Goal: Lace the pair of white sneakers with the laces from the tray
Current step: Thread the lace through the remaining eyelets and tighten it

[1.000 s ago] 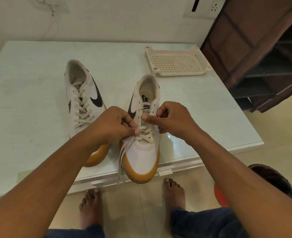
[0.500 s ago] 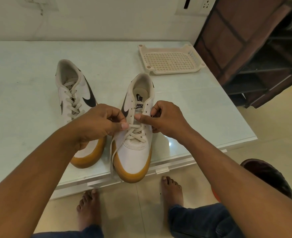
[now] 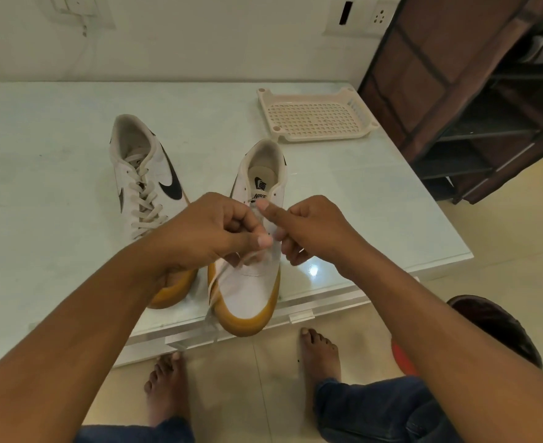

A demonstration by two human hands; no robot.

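Note:
Two white sneakers with black swooshes and tan soles stand on the pale table [image 3: 56,129]. The left sneaker [image 3: 145,183] is laced over its whole length. The right sneaker [image 3: 254,282] stands at the table's front edge, toe toward me, with its lace crossings hidden under my hands. My left hand [image 3: 212,231] pinches the white lace [image 3: 214,282] over the shoe's middle; a loose end of it trails down past the toe over the table edge. My right hand [image 3: 308,228] is curled beside the left, thumb raised, pinching the lace near the tongue.
A cream perforated tray [image 3: 315,115] sits empty at the table's back right. A dark brown rack [image 3: 474,100] stands right of the table. My bare feet [image 3: 319,353] are on the tiled floor below the front edge, with a dark stool [image 3: 500,327] beside them.
Both hands have come closer together over the right sneaker and lifted slightly; the lace crossings seen earlier are covered. The right thumb has risen toward the tongue. The view has shifted a little.

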